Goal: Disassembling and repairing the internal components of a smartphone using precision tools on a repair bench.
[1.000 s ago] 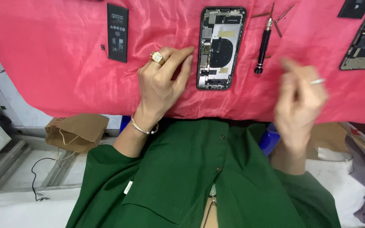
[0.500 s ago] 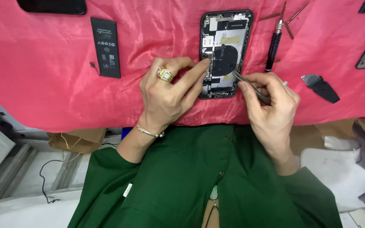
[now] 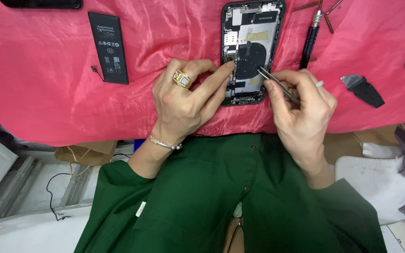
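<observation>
Left hand (image 3: 191, 100) steadies opened phone (image 3: 251, 49) | right hand (image 3: 301, 110) pinches tweezers (image 3: 277, 84)

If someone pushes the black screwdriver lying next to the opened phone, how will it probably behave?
The black screwdriver has a round, slim handle, so it would probably roll sideways if nudged. The wrinkled pink cloth beneath it may slow that roll. It looks stiff and fairly light, so easy to lift. It lies apart from the opened phone.
</observation>
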